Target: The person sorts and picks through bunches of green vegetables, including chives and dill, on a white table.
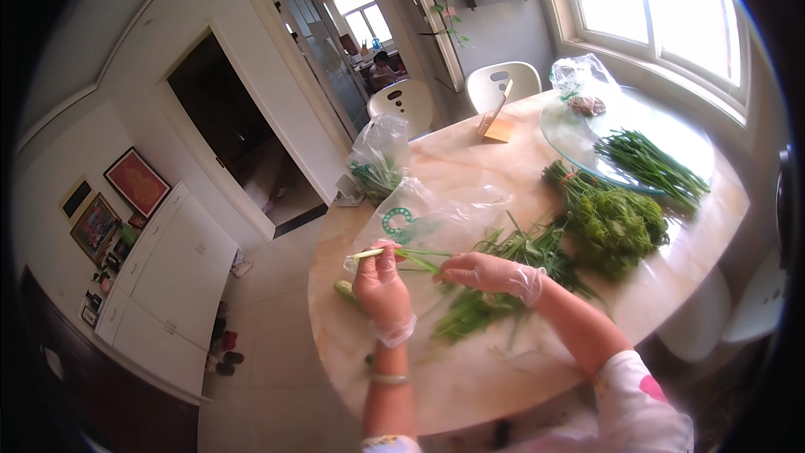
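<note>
Both of my hands wear thin clear gloves. My left hand (382, 292) pinches a slender green stalk (368, 253), its pale end pointing left past the fingers. At the stalk's leafy end, my right hand (481, 272) has its fingers closed on the green blades. Under and beyond my right hand lies a loose heap of leafy greens (471, 319), spread over the marbled table (402, 390). A clear plastic bag (446, 217) with green print lies flat just past my hands. Partly behind my left hand is a pale green, cucumber-like vegetable (344, 289).
A bundle of feathery greens (619, 220) lies to the right. Long green chives (654, 167) and a knotted bag (585, 78) rest on the glass turntable (566, 138). Farther off are a filled bag (380, 157), a wooden stand (498, 129) and white chairs (402, 104). A person (382, 72) sits beyond the doorway.
</note>
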Available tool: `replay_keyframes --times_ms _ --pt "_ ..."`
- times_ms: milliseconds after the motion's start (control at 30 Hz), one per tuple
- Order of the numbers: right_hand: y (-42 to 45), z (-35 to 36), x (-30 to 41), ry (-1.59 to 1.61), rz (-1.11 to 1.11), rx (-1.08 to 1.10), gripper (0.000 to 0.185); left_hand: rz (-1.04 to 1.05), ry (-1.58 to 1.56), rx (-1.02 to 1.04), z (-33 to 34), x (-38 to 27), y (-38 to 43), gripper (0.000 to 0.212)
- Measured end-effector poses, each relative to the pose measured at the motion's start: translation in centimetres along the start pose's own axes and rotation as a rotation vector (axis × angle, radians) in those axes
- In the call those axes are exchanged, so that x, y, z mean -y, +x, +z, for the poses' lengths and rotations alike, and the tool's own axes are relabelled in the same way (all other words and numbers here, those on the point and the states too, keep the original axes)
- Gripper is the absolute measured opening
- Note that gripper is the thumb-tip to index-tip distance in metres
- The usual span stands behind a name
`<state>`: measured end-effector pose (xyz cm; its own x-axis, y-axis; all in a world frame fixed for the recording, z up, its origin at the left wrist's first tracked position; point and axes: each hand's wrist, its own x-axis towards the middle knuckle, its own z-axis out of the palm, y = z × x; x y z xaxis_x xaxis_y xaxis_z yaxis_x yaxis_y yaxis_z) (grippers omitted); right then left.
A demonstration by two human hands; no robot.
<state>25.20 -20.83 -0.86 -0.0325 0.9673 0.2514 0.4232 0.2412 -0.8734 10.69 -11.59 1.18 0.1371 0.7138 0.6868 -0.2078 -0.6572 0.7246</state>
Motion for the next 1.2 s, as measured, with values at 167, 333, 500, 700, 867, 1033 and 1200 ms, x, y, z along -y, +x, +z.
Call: replay_keyframes --times_ms 167,333,500,700,867,1033,1200 --pt "0.1 0.3 -0.5 0.286 0.044 0.147 0.04 -0.031 -0.059 0.13 1.0 0.2 -0.9 0.006" --pt "0.1 -0.1 -0.1 0.411 0.033 0.22 0.037 -0.14 -0.119 0.207 0.9 0.3 -0.8 0.006" --pt "-0.4 0.0 1.0 0.435 0.047 0.258 0.033 -0.229 -0.112 0.273 -0.4 0.5 0.4 0.009" --pt "-0.1 0.3 -0.4 0.407 0.073 0.291 0.029 -0.26 -0.108 0.081 -3.1 0.8 2.4 0.014" --pt "0.1 0.2 -1.7 0.399 0.039 0.331 0.026 -0.282 -0.131 0.009 -5.2 1.0 3.3 0.015" --pt "0.2 -0.9 -1.9 0.233 0.059 0.313 0.024 -0.29 -0.136 -0.067 -6.2 1.0 3.8 0.014" --pt "-0.4 -2.3 -1.8 -0.224 0.155 0.199 0.02 -0.281 -0.229 -0.16 -7.9 1.8 4.5 0.011"
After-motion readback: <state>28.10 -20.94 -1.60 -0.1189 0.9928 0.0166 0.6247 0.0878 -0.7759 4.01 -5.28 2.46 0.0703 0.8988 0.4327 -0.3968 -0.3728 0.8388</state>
